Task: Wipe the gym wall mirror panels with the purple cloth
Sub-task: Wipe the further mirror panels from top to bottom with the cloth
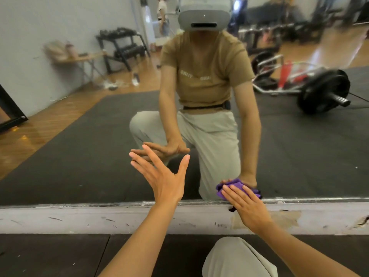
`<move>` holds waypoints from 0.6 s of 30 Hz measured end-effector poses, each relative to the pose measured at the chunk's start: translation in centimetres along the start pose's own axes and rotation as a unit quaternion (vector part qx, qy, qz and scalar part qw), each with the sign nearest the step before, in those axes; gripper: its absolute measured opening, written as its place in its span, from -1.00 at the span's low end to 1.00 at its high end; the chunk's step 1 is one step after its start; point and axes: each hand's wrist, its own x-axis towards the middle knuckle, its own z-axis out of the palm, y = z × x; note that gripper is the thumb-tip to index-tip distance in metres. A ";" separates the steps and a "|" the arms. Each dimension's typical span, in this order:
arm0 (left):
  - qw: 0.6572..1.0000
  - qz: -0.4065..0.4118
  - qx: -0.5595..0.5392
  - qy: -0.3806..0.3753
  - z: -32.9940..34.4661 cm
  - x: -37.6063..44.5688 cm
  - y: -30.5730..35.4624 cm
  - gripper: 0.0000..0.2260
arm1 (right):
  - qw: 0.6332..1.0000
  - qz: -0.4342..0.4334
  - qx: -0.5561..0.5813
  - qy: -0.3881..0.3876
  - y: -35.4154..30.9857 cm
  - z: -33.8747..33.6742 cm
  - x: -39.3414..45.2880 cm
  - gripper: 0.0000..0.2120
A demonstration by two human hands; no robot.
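I kneel close to the mirror [79,136], one knee [237,258] up at the near edge. My right hand [246,205] lies flat with straight fingers on the purple cloth [229,188] and presses it against the glass at the very bottom of the panel, right of centre, just above the scuffed white ledge [99,216] that runs left to right under the mirror. The cloth is bunched into a wad, a little wider than tall, so its long axis runs roughly left to right along the mirror's lower edge; most of it is hidden under my fingers, and a crumpled fold sticks out to the left. A small end shows to the right of my fingers.

My left hand [161,176] is raised to the left of the cloth, well apart from it, fingers spread wide and straight, thumb out to the right, holding nothing. Its fingertips are near the glass or on it; I cannot tell which.

In the reflection I see black floor mats [89,156], a wooden floor [30,134] at the left, a barbell [323,92] with black plates far right, and a dark dumbbell rack [123,48] with dumbbells on its shelves far left, blurred. A folding table [79,57] beside it carries blurred items I cannot make out.
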 end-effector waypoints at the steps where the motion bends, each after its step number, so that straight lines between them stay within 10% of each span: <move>1: 1.000 -0.001 0.000 0.002 0.1 0.0 0.1 0.03 | 1.000 -0.001 0.009 0.000 0.2 -0.2 0.1 -0.18; 18: 1.000 -0.014 -0.011 0.003 0.4 0.0 0.9 0.10 | 0.929 0.213 0.078 0.291 5.8 -8.9 11.7 -0.42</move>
